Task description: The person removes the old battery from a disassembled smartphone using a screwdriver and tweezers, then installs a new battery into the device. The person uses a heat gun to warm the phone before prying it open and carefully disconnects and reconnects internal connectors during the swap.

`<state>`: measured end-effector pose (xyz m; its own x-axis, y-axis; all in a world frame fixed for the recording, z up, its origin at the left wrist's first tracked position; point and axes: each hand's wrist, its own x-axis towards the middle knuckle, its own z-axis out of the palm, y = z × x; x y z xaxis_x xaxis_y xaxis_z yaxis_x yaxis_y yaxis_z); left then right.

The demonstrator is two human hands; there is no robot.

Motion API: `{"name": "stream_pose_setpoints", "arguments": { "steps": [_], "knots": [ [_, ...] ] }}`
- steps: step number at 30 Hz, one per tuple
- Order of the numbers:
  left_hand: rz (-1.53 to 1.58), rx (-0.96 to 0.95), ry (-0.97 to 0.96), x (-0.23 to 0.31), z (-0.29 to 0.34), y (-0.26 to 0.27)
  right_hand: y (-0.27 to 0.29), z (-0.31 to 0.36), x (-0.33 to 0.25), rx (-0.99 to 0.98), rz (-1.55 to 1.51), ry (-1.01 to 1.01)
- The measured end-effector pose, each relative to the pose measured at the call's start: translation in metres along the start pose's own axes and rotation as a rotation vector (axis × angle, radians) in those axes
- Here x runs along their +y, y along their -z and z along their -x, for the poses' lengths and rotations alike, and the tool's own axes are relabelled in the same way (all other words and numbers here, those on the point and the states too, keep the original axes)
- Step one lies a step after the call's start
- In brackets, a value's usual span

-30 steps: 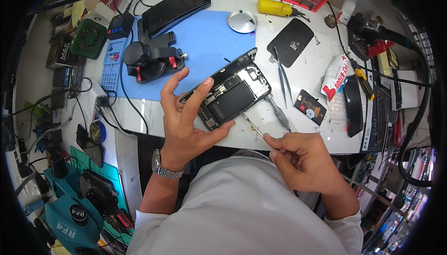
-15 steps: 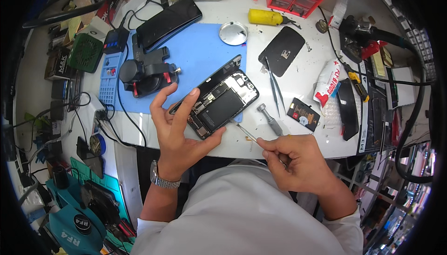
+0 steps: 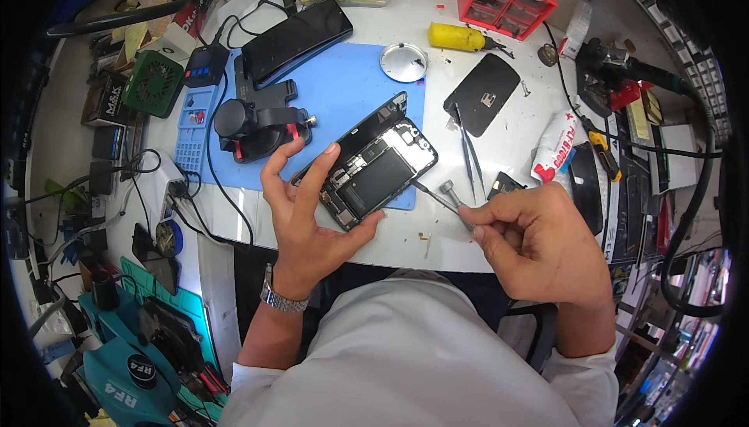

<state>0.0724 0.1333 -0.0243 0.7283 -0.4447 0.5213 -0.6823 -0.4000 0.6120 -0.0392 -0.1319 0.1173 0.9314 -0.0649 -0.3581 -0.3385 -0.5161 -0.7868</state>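
Phone (image 3: pixel 373 171), opened up, sits in front of the person by the near edge of the blue mat (image 3: pixel 335 76), right of the black clamp (image 3: pixel 257 137); whether it rests on the surface (image 3: pixel 390 249) or is raised off it, I cannot tell. The left hand (image 3: pixel 300 228) is clamped on its left part, thumb at the lower side, fingers at the upper, near the tilted-up panel (image 3: pixel 376 120). The body should be light and stiff, its smooth sides a little slippery — but the panel, leaning like a lid, is probably fragile, and whatever joins it could tear if pulled. The best hold is by the long sides, clear of the bare board (image 3: pixel 359 163) and with no squeeze on the battery (image 3: pixel 386 187), which likely dents easily. Further right, a thin tool (image 3: pixel 445 205) has its tip just beside the lower right side — contact is unclear. It looks stiff, best pinched along its shaft; the right hand (image 3: pixel 542 244) grips it between thumb and fingers, apart from the left.
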Motion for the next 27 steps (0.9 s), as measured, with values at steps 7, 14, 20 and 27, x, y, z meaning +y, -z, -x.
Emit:
{"name": "stream_pose_setpoints", "arguments": {
  "steps": [7,14,20,27],
  "knots": [
    [0.036,0.003,0.009,-0.001,0.000,-0.002,0.000,-0.016,-0.003,-0.049,0.042,0.002],
    [0.040,-0.009,0.074,-0.002,0.005,-0.002,0.001,-0.017,-0.009,-0.045,0.080,-0.027],
    [0.047,-0.021,0.080,-0.002,0.004,-0.003,0.005,-0.019,-0.013,-0.073,0.060,-0.068],
    [0.049,-0.014,0.067,-0.003,0.004,-0.003,0.006,-0.021,-0.017,-0.079,0.070,-0.100]
  ]
}}
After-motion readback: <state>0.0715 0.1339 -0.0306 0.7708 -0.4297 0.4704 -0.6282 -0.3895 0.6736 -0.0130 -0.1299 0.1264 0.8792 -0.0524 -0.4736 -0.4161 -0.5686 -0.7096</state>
